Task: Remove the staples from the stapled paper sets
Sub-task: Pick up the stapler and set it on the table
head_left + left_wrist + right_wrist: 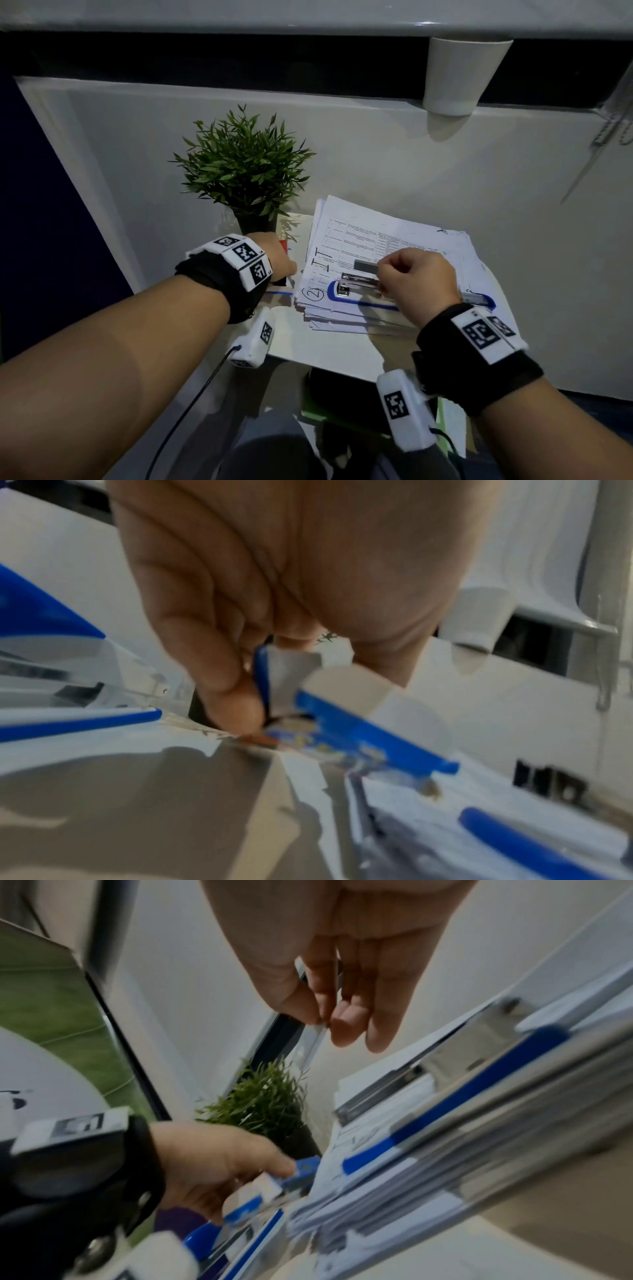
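Note:
A thick stack of printed paper sets (394,233) lies on a small white table (325,356). On top of the stack lies a blue and white stapler (352,291), swung open with its metal magazine bared. My right hand (385,270) hovers just above the magazine and pinches a grey staple strip (365,265) between thumb and fingers (301,1007). My left hand (279,257) is at the stack's left edge, fingers (236,696) curled on a small blue and white box (339,693). The box's contents are hidden.
A potted green plant (243,171) stands just behind my left hand. A white cup-shaped holder (459,75) hangs on the wall above right. Something red (283,245) peeks out past my left hand. Dark and green items lie below the table's front edge.

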`<state>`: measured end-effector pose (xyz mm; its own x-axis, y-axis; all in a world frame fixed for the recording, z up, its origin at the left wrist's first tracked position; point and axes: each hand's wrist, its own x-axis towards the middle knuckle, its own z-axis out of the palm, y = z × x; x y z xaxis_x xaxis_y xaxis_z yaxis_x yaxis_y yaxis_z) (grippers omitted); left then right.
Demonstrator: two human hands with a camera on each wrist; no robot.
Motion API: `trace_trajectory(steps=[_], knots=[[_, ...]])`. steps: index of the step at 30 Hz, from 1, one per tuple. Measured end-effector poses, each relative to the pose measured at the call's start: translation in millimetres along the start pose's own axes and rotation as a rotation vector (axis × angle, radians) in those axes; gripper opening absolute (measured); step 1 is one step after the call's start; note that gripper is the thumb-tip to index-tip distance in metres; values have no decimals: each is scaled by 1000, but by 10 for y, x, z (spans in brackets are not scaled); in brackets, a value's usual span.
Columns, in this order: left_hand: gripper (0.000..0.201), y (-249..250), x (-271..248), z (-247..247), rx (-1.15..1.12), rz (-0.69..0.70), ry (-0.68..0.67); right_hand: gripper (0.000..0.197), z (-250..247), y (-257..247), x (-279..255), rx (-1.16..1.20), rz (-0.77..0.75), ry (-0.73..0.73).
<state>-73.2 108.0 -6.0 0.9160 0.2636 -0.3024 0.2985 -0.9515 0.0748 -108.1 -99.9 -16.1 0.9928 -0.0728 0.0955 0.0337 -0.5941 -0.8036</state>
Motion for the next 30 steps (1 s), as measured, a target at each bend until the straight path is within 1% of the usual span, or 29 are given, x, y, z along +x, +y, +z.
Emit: trace_trajectory(steps=[2,5,6,7,10,11,13,15,16,18,19,20,21,23,24,26,30], knots=[[42,33,67,35,87,11,-13,19,-87,90,57,17,27,20],[32,83,133,35,129,21,-11,22,-160,177,131,13,57,39],[35,96,148,28,119,22,11,22,-166,193,152,15,66,38],[43,117,170,10,108,33,36,22,-168,204,173,17,76,35],[65,170,238,29,132,19,38,17,-153,200,227,-3,95,0],[67,178,249,50,142,-3,35,17,-143,187,238,-17,90,-15],[59,194,242,60,111,7,27,17,-116,166,261,-23,82,-46],[43,180,155,11,92,40,10,17,-86,163,277,-4,88,-74],[36,160,98,-21,90,50,40,17,-73,167,278,6,88,-86],[29,151,-64,-61,60,117,142,17,-43,187,283,25,90,-114],[30,169,-156,-51,21,190,192,17,-30,195,284,36,95,-130],[34,201,-238,-21,-36,270,201,18,-15,199,283,48,101,-144],[40,233,-312,22,-102,349,176,18,-2,198,277,62,109,-159],[52,309,-393,111,-167,451,108,19,24,197,260,107,137,-182],[55,335,-396,153,-157,473,100,19,33,195,251,132,152,-187],[55,369,-372,220,-141,488,109,20,49,199,242,164,164,-191],[41,391,-345,300,-213,466,156,26,83,211,266,96,129,-217]])
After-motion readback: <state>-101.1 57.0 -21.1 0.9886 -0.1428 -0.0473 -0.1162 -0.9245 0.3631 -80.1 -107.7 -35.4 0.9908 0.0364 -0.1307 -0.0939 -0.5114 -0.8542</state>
